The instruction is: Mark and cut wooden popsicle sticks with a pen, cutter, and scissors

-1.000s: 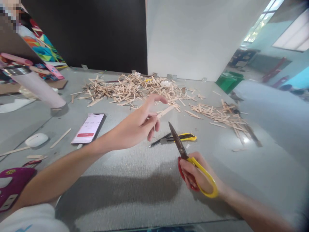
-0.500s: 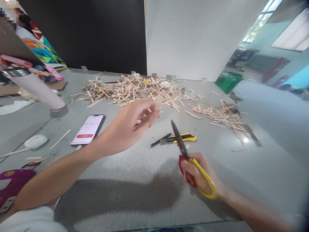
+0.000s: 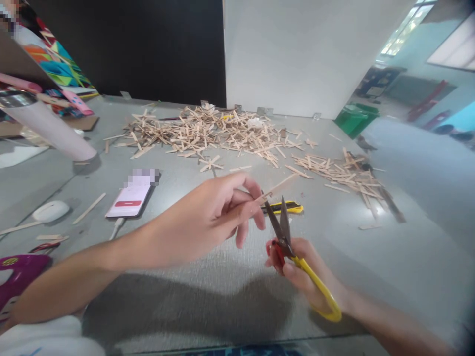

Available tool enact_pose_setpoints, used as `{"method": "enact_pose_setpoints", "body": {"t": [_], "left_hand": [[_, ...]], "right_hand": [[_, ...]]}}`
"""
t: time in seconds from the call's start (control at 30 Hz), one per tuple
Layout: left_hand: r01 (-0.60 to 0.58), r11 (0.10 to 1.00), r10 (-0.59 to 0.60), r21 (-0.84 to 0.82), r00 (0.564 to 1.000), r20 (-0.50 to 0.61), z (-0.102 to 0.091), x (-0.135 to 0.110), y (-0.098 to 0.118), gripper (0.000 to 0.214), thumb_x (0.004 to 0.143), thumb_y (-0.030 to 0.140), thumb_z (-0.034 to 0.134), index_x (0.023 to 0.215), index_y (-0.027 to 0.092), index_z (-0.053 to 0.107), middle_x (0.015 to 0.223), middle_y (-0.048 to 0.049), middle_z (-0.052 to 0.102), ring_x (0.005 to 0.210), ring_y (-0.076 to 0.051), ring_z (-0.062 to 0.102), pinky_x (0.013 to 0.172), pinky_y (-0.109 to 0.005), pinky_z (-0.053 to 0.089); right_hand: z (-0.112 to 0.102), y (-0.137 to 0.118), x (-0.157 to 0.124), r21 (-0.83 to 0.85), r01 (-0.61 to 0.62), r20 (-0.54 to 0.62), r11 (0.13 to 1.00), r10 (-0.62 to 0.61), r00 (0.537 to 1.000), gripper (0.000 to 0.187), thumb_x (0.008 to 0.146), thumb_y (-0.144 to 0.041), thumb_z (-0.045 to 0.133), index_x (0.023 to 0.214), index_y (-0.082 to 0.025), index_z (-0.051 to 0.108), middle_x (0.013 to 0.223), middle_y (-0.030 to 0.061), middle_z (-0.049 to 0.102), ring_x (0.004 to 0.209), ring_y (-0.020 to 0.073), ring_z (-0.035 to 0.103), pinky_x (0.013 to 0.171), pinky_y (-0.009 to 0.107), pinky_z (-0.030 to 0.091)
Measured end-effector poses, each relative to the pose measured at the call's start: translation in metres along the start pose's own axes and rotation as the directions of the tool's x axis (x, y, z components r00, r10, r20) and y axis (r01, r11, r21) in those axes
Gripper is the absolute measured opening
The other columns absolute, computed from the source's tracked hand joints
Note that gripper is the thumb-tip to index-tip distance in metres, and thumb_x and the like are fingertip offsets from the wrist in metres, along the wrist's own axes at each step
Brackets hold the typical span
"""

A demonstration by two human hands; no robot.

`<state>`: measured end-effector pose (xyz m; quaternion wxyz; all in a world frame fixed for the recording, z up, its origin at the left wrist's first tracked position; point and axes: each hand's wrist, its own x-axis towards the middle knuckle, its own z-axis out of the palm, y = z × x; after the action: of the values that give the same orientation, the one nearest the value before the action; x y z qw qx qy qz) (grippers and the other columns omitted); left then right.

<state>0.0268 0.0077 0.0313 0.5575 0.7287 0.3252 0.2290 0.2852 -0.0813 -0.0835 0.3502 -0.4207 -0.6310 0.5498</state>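
In the middle of the head view, my left hand [image 3: 230, 210] pinches one end of a thin wooden stick [image 3: 281, 186], which points up and to the right. Close by on the right, my right hand [image 3: 300, 269] grips a pair of scissors [image 3: 285, 240] with one red and one yellow handle. The scissor blades are parted, their tips just below the stick. Whether a blade touches the stick I cannot tell. Behind the blades lies a yellow and black utility knife [image 3: 291, 206], partly covered by my left hand.
A heap of wooden sticks [image 3: 208, 133] spreads along the back, with a smaller pile [image 3: 334, 173] to its right. On the left are a phone [image 3: 131, 195] on a cable, a flask [image 3: 55, 126], a white mouse [image 3: 51, 211] and a purple object [image 3: 22, 277].
My left hand has come down and right, bringing the stick near the scissors. The scissor blades have gone from closed to parted. The view has shifted slightly.
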Motion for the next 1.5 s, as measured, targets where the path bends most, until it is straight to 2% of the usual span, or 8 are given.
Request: {"method": "enact_pose_setpoints", "body": {"t": [0.1, 0.3, 0.7, 0.83, 0.93, 1.07, 1.2, 1.5], "left_hand": [[0.02, 1.0, -0.021, 0.017, 0.999, 0.03, 0.003, 0.002, 0.003, 0.025, 0.115, 0.042, 0.062, 0.103, 0.021, 0.066, 0.093, -0.0039, 0.083, 0.06, -0.011, 0.069, 0.048, -0.022, 0.044], [0.04, 0.995, -0.046, 0.095, 0.997, 0.059, 0.007, 0.006, 0.005, 0.031, 0.116, 0.037, 0.058, 0.094, 0.02, 0.073, 0.067, 0.0002, 0.072, 0.051, -0.012, 0.064, 0.048, -0.023, 0.045], [0.074, 0.996, -0.081, 0.055, 0.987, 0.137, 0.016, 0.008, 0.0, 0.03, 0.116, 0.038, 0.058, 0.097, 0.021, 0.074, 0.069, 0.0019, 0.074, 0.052, -0.011, 0.064, 0.05, -0.022, 0.045], [0.064, 0.996, -0.069, 0.069, 0.996, 0.061, 0.012, 0.007, 0.0, 0.023, 0.114, 0.041, 0.062, 0.105, 0.022, 0.069, 0.079, 0.0001, 0.078, 0.055, -0.011, 0.065, 0.053, -0.022, 0.048], [0.021, 0.994, -0.016, 0.106, 0.998, -0.054, 0.003, 0.005, 0.001, 0.013, 0.111, 0.037, 0.065, 0.109, 0.024, 0.064, 0.077, 0.0018, 0.076, 0.054, -0.011, 0.063, 0.05, -0.021, 0.048], [-0.056, 0.972, 0.098, 0.226, 0.98, -0.175, -0.011, 0.001, 0.003, 0.013, 0.11, 0.032, 0.064, 0.104, 0.023, 0.072, 0.075, 0.0012, 0.074, 0.054, -0.01, 0.061, 0.048, -0.021, 0.044], [-0.072, 0.952, 0.156, 0.298, 0.951, -0.268, -0.018, -0.001, 0.007, 0.017, 0.109, 0.034, 0.065, 0.098, 0.024, 0.074, 0.07, 0.0011, 0.07, 0.052, -0.011, 0.059, 0.048, -0.024, 0.042], [-0.053, 0.915, 0.171, 0.401, 0.949, -0.264, -0.023, -0.002, 0.003, 0.022, 0.109, 0.041, 0.066, 0.098, 0.026, 0.079, 0.07, -0.0003, 0.068, 0.056, -0.013, 0.059, 0.051, -0.025, 0.043]], "right_hand": [[0.001, -0.005, -0.001, -0.016, -0.011, 0.008, 1.0, 0.011, 1.0, 0.054, 0.1, -0.074, 0.068, 0.09, -0.021, 0.065, 0.083, 0.0046, 0.06, 0.076, 0.0195, 0.056, 0.067, 0.03, 0.051], [0.0, -0.01, 0.0, -0.012, 0.009, 0.021, 1.0, -0.009, 1.0, 0.052, 0.099, -0.072, 0.07, 0.089, -0.021, 0.064, 0.084, 0.0046, 0.06, 0.076, 0.019, 0.056, 0.068, 0.03, 0.052], [0.005, -0.005, -0.004, -0.015, 0.026, -0.015, 1.0, -0.026, 1.0, 0.051, 0.106, -0.07, 0.062, 0.092, -0.021, 0.063, 0.083, 0.0034, 0.06, 0.073, 0.0182, 0.054, 0.064, 0.03, 0.046], [0.003, -0.002, -0.004, 0.003, -0.005, -0.044, 1.0, 0.005, 0.999, 0.048, 0.106, -0.067, 0.064, 0.094, -0.02, 0.063, 0.085, 0.003, 0.061, 0.069, 0.0156, 0.052, 0.061, 0.028, 0.044], [0.002, -0.006, -0.002, -0.019, -0.018, -0.037, 1.0, 0.017, 0.999, 0.05, 0.105, -0.067, 0.063, 0.086, -0.021, 0.059, 0.074, -0.0009, 0.054, 0.061, 0.0128, 0.044, 0.055, 0.027, 0.035], [0.0, -0.012, 0.0, -0.086, -0.001, 0.005, 0.996, 0.001, 1.0, 0.053, 0.105, -0.063, 0.062, 0.072, -0.022, 0.051, 0.064, -0.004, 0.042, 0.058, 0.0117, 0.038, 0.056, 0.028, 0.03], [-0.002, -0.013, -0.003, -0.061, -0.066, 0.045, 0.996, 0.068, 0.997, 0.055, 0.105, -0.063, 0.062, 0.071, -0.024, 0.047, 0.059, -0.0044, 0.041, 0.055, 0.0116, 0.038, 0.053, 0.027, 0.03], [-0.002, -0.01, -0.002, 0.049, -0.107, 0.079, 0.993, 0.103, 0.991, 0.058, 0.104, -0.065, 0.068, 0.068, -0.023, 0.05, 0.054, -0.0041, 0.046, 0.048, 0.0092, 0.039, 0.046, 0.023, 0.028]]}}
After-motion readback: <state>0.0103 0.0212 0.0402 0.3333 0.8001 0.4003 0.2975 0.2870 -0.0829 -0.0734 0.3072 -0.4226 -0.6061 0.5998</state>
